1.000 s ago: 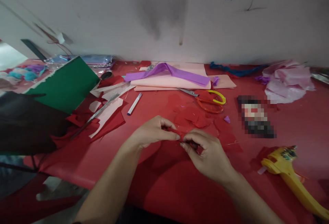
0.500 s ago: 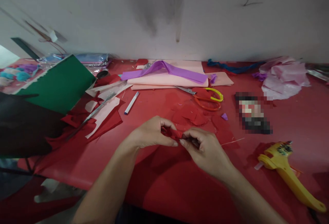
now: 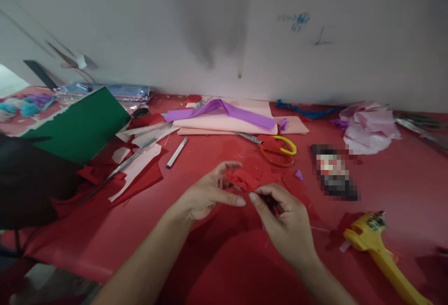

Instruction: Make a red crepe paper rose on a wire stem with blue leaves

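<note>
A small crumpled piece of red crepe paper (image 3: 242, 179) is between my two hands, near the middle of the head view. My left hand (image 3: 209, 193) curls its fingers behind and around the piece, its thumb stretched out below. With thumb and fingers pinched together, my right hand (image 3: 284, 211) grips the lower right edge of the same paper. Flat red paper pieces (image 3: 257, 167) lie just beyond the hands. Farther back rest scissors (image 3: 278, 148) with yellow and orange handles.
A yellow glue gun (image 3: 376, 244) and a blurred-out dark object (image 3: 335, 173) lie on the right. Folded purple paper (image 3: 220, 109) sits on peach sheets (image 3: 224, 128) at the back. A white pen (image 3: 177, 152), paper scraps (image 3: 140, 169) and a green board (image 3: 80, 125) are on the left.
The red paper looks more spread out between my hands, and my left fingers have opened wider around it. The view has tilted upward slightly, so the table items sit lower.
</note>
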`<action>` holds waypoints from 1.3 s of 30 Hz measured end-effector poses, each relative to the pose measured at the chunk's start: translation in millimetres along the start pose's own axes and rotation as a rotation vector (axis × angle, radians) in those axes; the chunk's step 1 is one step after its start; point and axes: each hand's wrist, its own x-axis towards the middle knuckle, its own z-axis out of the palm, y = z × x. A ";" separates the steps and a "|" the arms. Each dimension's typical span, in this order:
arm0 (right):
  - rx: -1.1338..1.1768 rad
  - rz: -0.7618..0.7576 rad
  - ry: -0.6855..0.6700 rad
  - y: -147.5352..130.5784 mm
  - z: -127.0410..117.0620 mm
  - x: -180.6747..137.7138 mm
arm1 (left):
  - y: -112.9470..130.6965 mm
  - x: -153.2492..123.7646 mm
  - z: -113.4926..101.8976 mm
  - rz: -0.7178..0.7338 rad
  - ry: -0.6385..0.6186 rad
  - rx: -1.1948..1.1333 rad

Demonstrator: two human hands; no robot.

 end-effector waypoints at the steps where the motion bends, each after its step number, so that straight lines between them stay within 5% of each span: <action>1: 0.016 0.008 0.034 0.3 0.0 0.1 | -5.3 2.9 2.1 0.003 0.001 -0.056; 9: 0.105 0.033 0.102 0.7 9.7 -4.4 | -31.4 12.6 14.7 0.083 0.167 -0.198; 15: 0.213 0.025 0.034 3.8 2.4 -5.4 | -24.7 10.8 11.4 0.165 0.078 -0.266; 23: 0.890 0.354 -0.118 11.3 -3.8 10.8 | -24.1 6.6 11.2 0.029 -0.093 -0.187; 39: 0.931 0.375 0.009 12.0 0.2 8.6 | -23.0 8.5 14.4 -0.034 0.114 -0.231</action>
